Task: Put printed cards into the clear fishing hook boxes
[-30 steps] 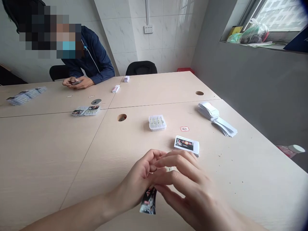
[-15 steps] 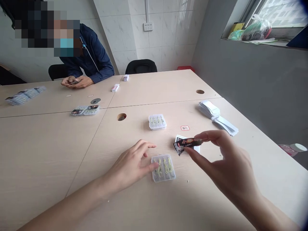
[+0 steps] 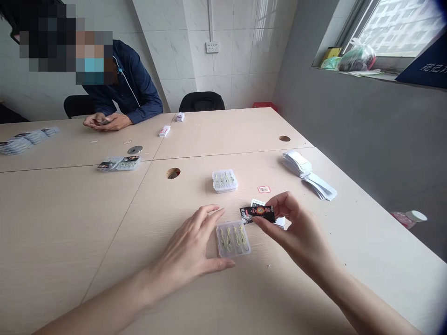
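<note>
In front of me on the table lies a clear plastic box (image 3: 233,239) with several hooks tied to yellowish-green cord, in compartments. My left hand (image 3: 195,242) is at the box's left side, thumb and fingers spread around it; whether it touches the box I cannot tell. Just above the box's upper right corner, my right hand (image 3: 289,223) pinches a black printed card (image 3: 260,214) between thumb and fingers. Partly hidden behind that card and hand, white-and-black printed cards (image 3: 257,203) lie on the table. Farther back sits a similar clear hook box (image 3: 225,180).
White paper strips (image 3: 296,164) are piled at the right. Labelled boxes (image 3: 118,163) lie left, near a round cable hole (image 3: 173,173). A small red-edged sticker (image 3: 264,189) is on the tabletop. Across the table a person (image 3: 129,83) holds something small. A bottle (image 3: 408,218) stands beyond the right edge.
My right hand has moved left with the black card, which now lies flatter to view, close to the box. My left thumb has moved off the box's top to below its lower edge.
</note>
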`<state>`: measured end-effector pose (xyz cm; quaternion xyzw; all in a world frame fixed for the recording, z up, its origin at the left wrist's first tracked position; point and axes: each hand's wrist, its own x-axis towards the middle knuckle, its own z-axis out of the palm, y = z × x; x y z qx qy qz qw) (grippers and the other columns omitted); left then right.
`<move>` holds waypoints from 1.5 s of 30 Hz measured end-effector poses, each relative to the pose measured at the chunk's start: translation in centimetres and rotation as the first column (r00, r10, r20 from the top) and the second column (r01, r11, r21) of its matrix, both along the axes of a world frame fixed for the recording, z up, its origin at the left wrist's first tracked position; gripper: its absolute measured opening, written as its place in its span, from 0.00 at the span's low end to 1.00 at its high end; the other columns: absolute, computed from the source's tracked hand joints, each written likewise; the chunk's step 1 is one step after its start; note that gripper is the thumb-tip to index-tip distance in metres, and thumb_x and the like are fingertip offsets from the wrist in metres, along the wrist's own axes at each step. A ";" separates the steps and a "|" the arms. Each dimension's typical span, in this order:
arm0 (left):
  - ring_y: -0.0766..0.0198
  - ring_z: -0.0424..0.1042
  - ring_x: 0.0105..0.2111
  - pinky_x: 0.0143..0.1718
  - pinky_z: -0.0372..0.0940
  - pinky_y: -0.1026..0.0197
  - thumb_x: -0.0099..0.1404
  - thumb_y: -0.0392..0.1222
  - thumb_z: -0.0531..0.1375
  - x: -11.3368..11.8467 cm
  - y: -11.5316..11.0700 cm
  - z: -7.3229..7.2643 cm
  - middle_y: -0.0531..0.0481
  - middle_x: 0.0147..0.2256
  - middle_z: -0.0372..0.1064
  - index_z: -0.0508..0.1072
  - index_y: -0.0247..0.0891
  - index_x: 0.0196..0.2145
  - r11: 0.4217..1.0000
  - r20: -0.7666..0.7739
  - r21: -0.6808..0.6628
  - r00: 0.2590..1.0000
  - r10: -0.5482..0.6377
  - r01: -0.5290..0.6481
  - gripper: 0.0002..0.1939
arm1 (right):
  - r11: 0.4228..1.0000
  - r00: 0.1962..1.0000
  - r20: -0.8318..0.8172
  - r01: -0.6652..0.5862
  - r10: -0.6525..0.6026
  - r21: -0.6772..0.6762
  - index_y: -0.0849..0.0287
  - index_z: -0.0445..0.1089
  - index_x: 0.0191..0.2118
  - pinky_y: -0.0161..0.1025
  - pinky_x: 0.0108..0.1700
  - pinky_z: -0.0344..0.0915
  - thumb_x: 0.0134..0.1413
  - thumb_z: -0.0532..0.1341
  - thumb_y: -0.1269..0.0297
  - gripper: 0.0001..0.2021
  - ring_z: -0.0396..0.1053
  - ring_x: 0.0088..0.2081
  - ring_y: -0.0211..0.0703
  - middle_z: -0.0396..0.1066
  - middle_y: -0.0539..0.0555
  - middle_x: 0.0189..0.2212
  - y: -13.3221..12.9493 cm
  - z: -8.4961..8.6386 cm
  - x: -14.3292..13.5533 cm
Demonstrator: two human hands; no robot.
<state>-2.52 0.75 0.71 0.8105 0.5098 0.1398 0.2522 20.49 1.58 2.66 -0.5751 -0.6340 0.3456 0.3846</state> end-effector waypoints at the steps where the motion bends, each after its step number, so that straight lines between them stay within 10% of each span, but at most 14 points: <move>1: 0.52 0.62 0.52 0.50 0.62 0.52 0.57 0.61 0.61 0.1 -0.1 0.4 0.43 0.57 0.55 0.54 0.44 0.61 1.000 0.066 -0.017 0.998 0.024 -0.023 0.39 | 1.000 1.000 -0.012 -0.011 0.011 -0.013 0.53 0.61 0.34 0.37 0.34 0.64 0.52 0.64 0.61 0.10 0.70 0.34 0.40 0.73 0.48 0.31 -0.1 0.0 -0.1; 9: 0.66 0.61 0.31 0.32 0.57 0.64 0.66 0.53 0.56 1.2 -0.8 2.1 0.55 0.32 0.63 0.67 0.41 0.38 0.875 0.528 -0.481 0.815 0.240 0.054 0.12 | 0.993 0.992 -0.051 -0.120 0.119 -0.014 0.54 0.60 0.33 0.38 0.35 0.64 0.51 0.64 0.65 0.09 0.68 0.32 0.39 0.71 0.47 0.28 -1.3 0.4 -1.4; 22: 0.70 0.53 0.26 0.29 0.53 0.67 0.66 0.46 0.58 1.1 -0.7 2.4 0.58 0.25 0.55 0.66 0.38 0.30 0.841 0.604 -0.536 0.726 0.328 0.067 0.10 | 0.929 0.882 -0.419 -0.318 0.218 -0.187 0.55 0.63 0.44 0.37 0.34 0.63 0.57 0.62 0.56 0.13 0.65 0.31 0.37 0.66 0.46 0.27 -0.8 -0.3 -1.0; 27: 0.70 0.55 0.26 0.29 0.53 0.67 0.65 0.47 0.58 0.9 -0.4 2.4 0.58 0.24 0.56 0.65 0.38 0.29 0.835 0.584 -0.546 0.745 0.324 0.065 0.11 | 0.904 0.859 -0.454 -0.366 0.237 -0.221 0.58 0.65 0.31 0.37 0.34 0.64 0.57 0.61 0.54 0.12 0.65 0.30 0.37 0.68 0.49 0.27 -0.6 -0.1 -0.8; 31: 0.67 0.61 0.27 0.30 0.57 0.65 0.67 0.49 0.55 0.6 0.5 1.6 0.56 0.27 0.62 0.67 0.39 0.31 0.886 0.484 -0.464 0.838 0.251 0.003 0.12 | 0.976 0.966 -0.161 -0.213 0.202 -0.052 0.57 0.66 0.29 0.37 0.32 0.65 0.58 0.60 0.55 0.12 0.68 0.30 0.39 0.71 0.50 0.26 -0.9 0.0 -0.6; 36: 0.63 0.68 0.30 0.30 0.61 0.61 0.64 0.56 0.55 -0.4 1.3 0.3 0.50 0.39 0.68 0.69 0.43 0.44 0.990 0.098 -0.049 0.986 0.135 -0.131 0.17 | 0.969 0.989 0.146 -0.065 0.030 0.238 0.55 0.68 0.30 0.34 0.25 0.63 0.58 0.60 0.61 0.06 0.68 0.27 0.39 0.72 0.50 0.26 -0.8 0.4 0.0; 41: 0.49 0.69 0.47 0.41 0.66 0.53 0.54 0.65 0.60 -0.3 0.6 -0.6 0.43 0.56 0.58 0.62 0.46 0.58 0.998 -0.102 0.051 0.994 -0.026 0.032 0.38 | 0.986 0.990 0.139 -0.056 0.035 0.154 0.55 0.66 0.30 0.36 0.28 0.65 0.57 0.60 0.58 0.08 0.67 0.27 0.39 0.71 0.49 0.24 -0.1 -0.3 0.3; 45: 0.47 0.65 0.53 0.49 0.64 0.48 0.55 0.57 0.64 0.1 0.2 -1.3 0.43 0.59 0.55 0.63 0.47 0.55 0.996 -0.078 0.080 0.997 -0.023 0.029 0.32 | 0.986 0.982 -0.086 -0.168 0.166 -0.017 0.56 0.66 0.35 0.40 0.35 0.68 0.58 0.60 0.59 0.07 0.71 0.33 0.40 0.73 0.51 0.32 0.3 -1.5 -0.2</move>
